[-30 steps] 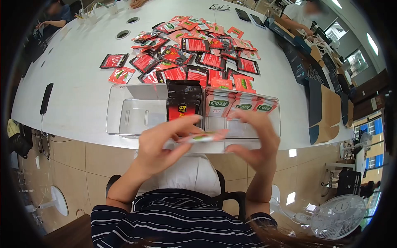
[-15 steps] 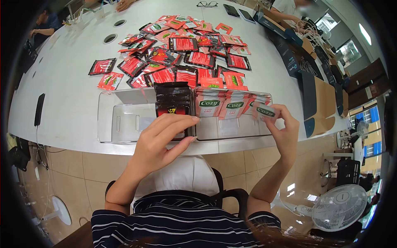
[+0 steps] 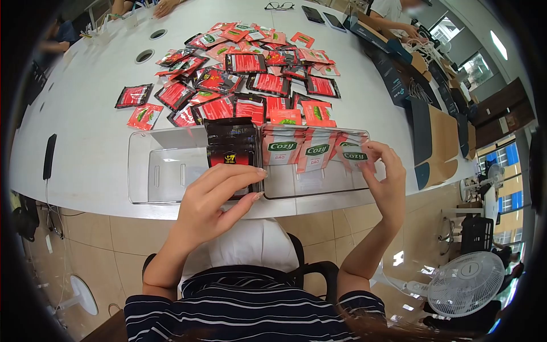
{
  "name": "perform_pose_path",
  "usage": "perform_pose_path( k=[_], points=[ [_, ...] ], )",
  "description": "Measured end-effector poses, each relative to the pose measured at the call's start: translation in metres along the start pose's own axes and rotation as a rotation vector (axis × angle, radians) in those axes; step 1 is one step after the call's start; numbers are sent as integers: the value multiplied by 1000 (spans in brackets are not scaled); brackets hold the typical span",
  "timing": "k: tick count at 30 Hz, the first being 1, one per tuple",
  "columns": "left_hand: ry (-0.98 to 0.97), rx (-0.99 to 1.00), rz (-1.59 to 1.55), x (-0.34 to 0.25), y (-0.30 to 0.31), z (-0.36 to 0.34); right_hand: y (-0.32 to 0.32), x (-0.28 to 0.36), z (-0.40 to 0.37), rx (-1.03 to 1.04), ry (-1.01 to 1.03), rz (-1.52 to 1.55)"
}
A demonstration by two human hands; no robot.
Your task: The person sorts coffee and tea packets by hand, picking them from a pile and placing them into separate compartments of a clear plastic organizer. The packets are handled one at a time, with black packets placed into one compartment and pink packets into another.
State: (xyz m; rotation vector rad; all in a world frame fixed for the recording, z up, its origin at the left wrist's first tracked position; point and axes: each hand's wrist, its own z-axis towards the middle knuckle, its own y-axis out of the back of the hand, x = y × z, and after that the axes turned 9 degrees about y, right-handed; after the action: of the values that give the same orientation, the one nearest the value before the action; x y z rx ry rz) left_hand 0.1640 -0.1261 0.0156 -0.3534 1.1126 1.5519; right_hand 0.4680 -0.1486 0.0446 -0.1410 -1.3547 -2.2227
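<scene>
Since a second back, the pink packet [image 3: 354, 155] has left the near edge of the clear tray [image 3: 165, 171], where both hands had it. It now sits at the tray's right end, carried by the right hand alone. The left hand has stayed by the near wall.

Far left of the tray: dark phone [image 3: 49, 157], flat on the white table [image 3: 85, 125], well apart from the tray.

Left hand [image 3: 213, 199]: released, fingers stretched and loose, nothing in it. The fingertips lie over the tray's near wall, in front of the black packets [image 3: 231, 142] standing upright at the tray's middle. Whether they touch the wall or packets I cannot tell.

Beyond the tray's far wall: heap of red packets [image 3: 250, 74], spread loose over the table, with the nearest ones just beside that wall. Further beyond the tray lie spectacles [image 3: 279, 5].

Right of the black packets, inside the tray: row of pink packets [image 3: 288, 151] with green labels, upright and leaning on one another.

Right hand [image 3: 390, 188]: thumb and fingers pinched on the pink packet, which is the same kind as the row. It is held at the right end of that row, at the tray's right compartment. I cannot tell if its lower edge is inside the tray.

Right of the tray and nearer, down on the floor: white fan [image 3: 467, 290].
</scene>
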Motion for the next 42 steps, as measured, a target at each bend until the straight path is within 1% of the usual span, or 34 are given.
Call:
perform_pose_path(
  k=[3,6,7,9,12,13,16,18,22,24,28,31,34,37,42],
  points=[
    [-62,-41,25,3,-2,4,4,-1,0,-32,-19,111],
    [-226,-19,137,-17,-14,37,-3,0,5,-86,-80,334],
    [-210,24,199,-23,-22,47,-5,0,5,-104,-103,417],
    [-206,90,324,-31,-41,69,-8,-4,5,-67,-39,318],
    [-156,121,673,-14,-74,81,-6,-9,2,-29,28,173],
    [-122,201,749,-10,-79,82,-6,-8,2,-32,51,132],
    [-98,273,769,-6,-89,81,-8,-3,3,7,78,16],
    [-130,219,805,3,-99,81,-8,5,6,41,75,-75],
    [-227,131,915,11,-110,79,-13,6,12,29,135,-228],
    [-229,138,907,12,-110,80,-11,6,13,38,130,-309],
    [-222,156,869,10,-107,80,-13,-3,17,38,187,-340],
    [-245,242,812,10,-95,85,-16,-11,19,60,199,-333],
    [-150,379,815,12,-89,94,-17,-15,20,65,205,-313],
    [-240,466,876,18,-85,105,-16,-16,19,88,185,-297],
    [-283,479,854,20,-77,110,-15,-16,18,89,175,-251]
  ],
)
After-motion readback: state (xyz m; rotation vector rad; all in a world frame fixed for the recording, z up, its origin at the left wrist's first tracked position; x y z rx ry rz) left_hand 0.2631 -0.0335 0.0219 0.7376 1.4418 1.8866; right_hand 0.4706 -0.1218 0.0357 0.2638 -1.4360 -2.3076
